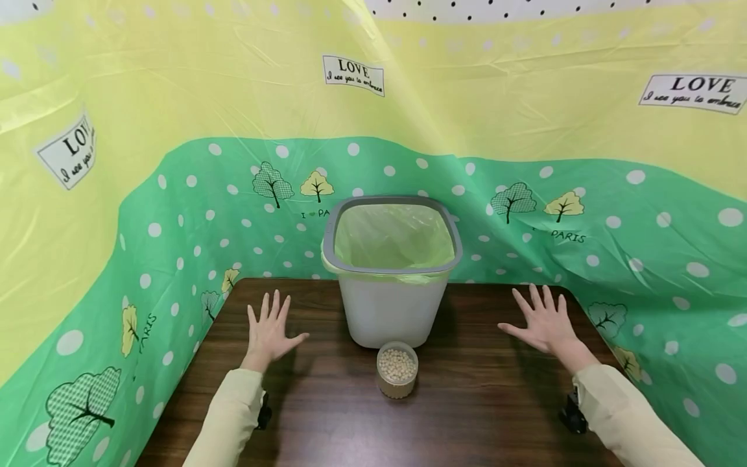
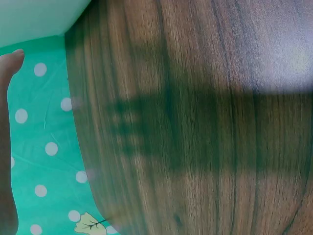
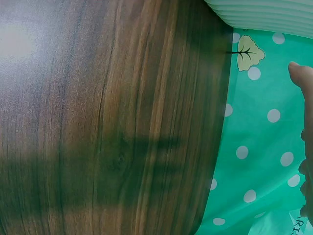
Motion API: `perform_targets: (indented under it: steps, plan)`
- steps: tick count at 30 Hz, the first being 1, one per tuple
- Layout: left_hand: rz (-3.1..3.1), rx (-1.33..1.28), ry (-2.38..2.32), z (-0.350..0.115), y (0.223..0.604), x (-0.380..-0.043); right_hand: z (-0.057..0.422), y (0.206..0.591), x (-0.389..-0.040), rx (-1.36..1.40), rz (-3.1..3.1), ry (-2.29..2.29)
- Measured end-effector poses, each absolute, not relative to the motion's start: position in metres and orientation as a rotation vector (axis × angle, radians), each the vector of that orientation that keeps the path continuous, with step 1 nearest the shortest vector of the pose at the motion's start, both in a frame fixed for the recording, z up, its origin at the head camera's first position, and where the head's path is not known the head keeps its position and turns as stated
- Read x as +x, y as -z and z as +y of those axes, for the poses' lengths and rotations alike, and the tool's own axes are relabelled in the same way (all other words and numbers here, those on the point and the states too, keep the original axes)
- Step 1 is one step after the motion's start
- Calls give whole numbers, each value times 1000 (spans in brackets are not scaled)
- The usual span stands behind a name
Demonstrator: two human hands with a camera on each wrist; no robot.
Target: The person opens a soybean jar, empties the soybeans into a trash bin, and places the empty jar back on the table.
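Observation:
Fingers spread, my left hand [image 1: 271, 334] is held over the left part of the table, its shadow showing on the wood in the left wrist view. On the other side my right hand [image 1: 545, 324] is likewise spread, palm down and holding nothing. Between the hands stands a white trash bin [image 1: 388, 311] with a grey rim, lined with a pale green bag [image 1: 391, 240]. Just in front of the bin is a small round container [image 1: 397, 371] filled with pale, bean-like pellets. Both hands are well apart from the bin and the container.
The dark wooden table [image 1: 455, 421] ends at a curtain [image 1: 233, 201] with green and yellow areas, dots and trees, which encloses the back and both sides. Part of the bin's wall [image 3: 274, 14] reaches into the right wrist view.

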State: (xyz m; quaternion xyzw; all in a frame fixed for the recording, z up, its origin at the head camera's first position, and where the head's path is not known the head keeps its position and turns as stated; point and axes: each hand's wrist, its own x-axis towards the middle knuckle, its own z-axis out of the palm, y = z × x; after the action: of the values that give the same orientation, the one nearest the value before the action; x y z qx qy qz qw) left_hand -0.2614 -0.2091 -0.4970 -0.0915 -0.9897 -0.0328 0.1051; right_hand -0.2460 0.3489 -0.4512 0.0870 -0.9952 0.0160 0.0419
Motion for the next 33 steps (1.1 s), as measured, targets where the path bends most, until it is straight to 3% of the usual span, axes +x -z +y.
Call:
perform_targets:
  steps: [33]
  plan:
    - [-2801,-503,128,-156,500,-241,303,447,-237,467,-2994,-173]
